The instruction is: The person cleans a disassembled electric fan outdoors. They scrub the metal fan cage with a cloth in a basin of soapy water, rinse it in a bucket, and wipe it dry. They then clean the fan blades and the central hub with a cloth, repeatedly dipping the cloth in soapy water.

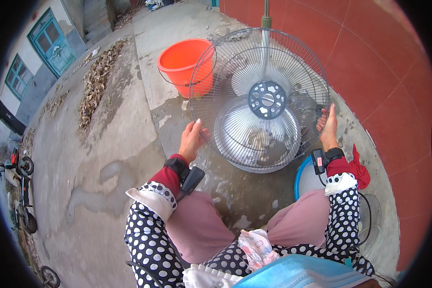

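A round wire fan guard (268,99) with a dark hub plate is held up before me, one hand at each side of its rim. My left hand (192,139) grips the left edge, its fingertips behind the wires. On the opposite edge, my right hand (327,124) has its thumb up and its fingers behind the rim. Below the guard, partly seen through the wires, sits a shiny metal basin (234,144); its contents are unclear. A metal pole with a green collar (266,22) stands behind the guard.
An orange bucket (185,77) with a wire handle stands beyond the guard's left side. By my right knee lie a blue-rimmed basin (298,180), a red cloth (358,169) and another wire guard (372,223). A red wall (374,72) bounds the right; wet concrete (140,172) spreads left.
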Available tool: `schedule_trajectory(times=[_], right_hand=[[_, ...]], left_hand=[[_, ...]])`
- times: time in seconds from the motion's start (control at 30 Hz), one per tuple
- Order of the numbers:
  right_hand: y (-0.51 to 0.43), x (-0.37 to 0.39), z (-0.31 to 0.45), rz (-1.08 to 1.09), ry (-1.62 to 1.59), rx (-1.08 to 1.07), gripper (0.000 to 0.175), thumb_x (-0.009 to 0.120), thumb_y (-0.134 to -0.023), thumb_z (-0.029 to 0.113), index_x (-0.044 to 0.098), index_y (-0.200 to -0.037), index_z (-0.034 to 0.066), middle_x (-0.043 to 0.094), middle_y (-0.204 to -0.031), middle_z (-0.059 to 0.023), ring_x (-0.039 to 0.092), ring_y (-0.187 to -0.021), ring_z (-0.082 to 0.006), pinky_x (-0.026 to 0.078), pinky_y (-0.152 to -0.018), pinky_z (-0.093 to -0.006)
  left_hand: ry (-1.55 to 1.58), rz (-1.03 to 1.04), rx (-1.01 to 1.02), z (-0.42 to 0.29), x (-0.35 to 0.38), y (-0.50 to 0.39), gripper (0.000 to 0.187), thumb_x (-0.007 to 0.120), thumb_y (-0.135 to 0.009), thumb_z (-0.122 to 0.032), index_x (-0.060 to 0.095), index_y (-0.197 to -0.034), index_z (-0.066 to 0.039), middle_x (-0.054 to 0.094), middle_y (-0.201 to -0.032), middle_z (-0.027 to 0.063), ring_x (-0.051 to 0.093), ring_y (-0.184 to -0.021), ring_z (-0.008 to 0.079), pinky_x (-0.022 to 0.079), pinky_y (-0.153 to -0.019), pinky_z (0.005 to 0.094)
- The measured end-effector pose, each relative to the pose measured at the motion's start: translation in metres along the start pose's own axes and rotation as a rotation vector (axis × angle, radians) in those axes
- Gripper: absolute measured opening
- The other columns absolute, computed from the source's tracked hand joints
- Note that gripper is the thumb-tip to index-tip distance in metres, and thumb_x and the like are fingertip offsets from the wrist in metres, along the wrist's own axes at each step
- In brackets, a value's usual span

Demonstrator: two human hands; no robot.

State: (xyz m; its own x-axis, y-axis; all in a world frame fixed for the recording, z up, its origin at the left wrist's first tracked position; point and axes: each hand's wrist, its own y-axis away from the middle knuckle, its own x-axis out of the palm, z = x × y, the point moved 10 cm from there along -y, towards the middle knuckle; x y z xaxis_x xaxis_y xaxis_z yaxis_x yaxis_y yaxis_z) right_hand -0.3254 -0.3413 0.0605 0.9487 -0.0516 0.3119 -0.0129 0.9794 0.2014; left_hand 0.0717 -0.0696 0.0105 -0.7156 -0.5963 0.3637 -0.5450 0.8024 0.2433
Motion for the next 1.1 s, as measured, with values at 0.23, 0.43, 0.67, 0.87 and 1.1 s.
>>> schedule_trajectory(times=[0.23,0.43,0.67,0.87,1.1], right_hand=[[0.006,0.006,0.022,0.033,0.018,-0.120,0.048,0.046,-0.084,0.058,0.046,-0.077,0.0109,0.029,-0.050,0.0047,0.023,-0.037,-0.0054,0.019,-0.035,-0.0222],[0.010,-0.001,0.040,0.019,0.059,-0.170,0.050,0.048,-0.080,0.062,0.042,-0.075,0.0131,0.033,-0.050,0.0056,0.025,-0.036,-0.0030,0.019,-0.033,-0.0189],[0.016,-0.005,0.070,0.002,0.014,-0.252,0.050,0.048,-0.082,0.061,0.042,-0.068,0.0130,0.037,-0.052,0.0026,0.031,-0.037,-0.0050,0.025,-0.034,-0.0183],[0.039,0.004,0.111,-0.013,0.057,-0.458,0.045,0.051,-0.084,0.053,0.045,-0.068,0.0114,0.037,-0.057,0.0040,0.035,-0.045,-0.0041,0.027,-0.040,-0.0172],[0.083,0.037,0.150,0.075,0.281,-0.884,0.038,0.060,-0.084,0.036,0.043,-0.060,0.0117,0.036,-0.057,0.0072,0.035,-0.053,-0.0028,0.026,-0.047,-0.0219]], left_hand=[[-0.080,0.020,-0.048,0.005,0.000,0.002,0.053,0.049,-0.088,-0.047,0.039,-0.120,-0.005,0.052,-0.108,0.0175,0.055,-0.100,0.0290,0.045,-0.085,0.0416],[-0.154,0.014,-0.049,0.005,-0.005,0.003,0.054,0.045,-0.088,-0.051,0.041,-0.119,-0.008,0.053,-0.108,0.0135,0.054,-0.102,0.0268,0.042,-0.088,0.0433],[-0.171,0.165,0.016,-0.002,0.013,0.004,0.058,0.043,-0.088,-0.052,0.038,-0.125,-0.008,0.050,-0.117,0.0135,0.048,-0.110,0.0260,0.037,-0.093,0.0445],[-0.132,0.140,0.006,-0.011,0.015,0.006,0.075,0.035,-0.088,-0.058,0.015,-0.140,-0.007,0.032,-0.136,0.0221,0.041,-0.120,0.0312,0.036,-0.098,0.0428],[-0.086,0.221,-0.122,-0.007,0.026,0.014,0.082,0.029,-0.085,-0.066,0.016,-0.140,-0.007,0.042,-0.128,0.0222,0.051,-0.109,0.0312,0.043,-0.089,0.0403]])
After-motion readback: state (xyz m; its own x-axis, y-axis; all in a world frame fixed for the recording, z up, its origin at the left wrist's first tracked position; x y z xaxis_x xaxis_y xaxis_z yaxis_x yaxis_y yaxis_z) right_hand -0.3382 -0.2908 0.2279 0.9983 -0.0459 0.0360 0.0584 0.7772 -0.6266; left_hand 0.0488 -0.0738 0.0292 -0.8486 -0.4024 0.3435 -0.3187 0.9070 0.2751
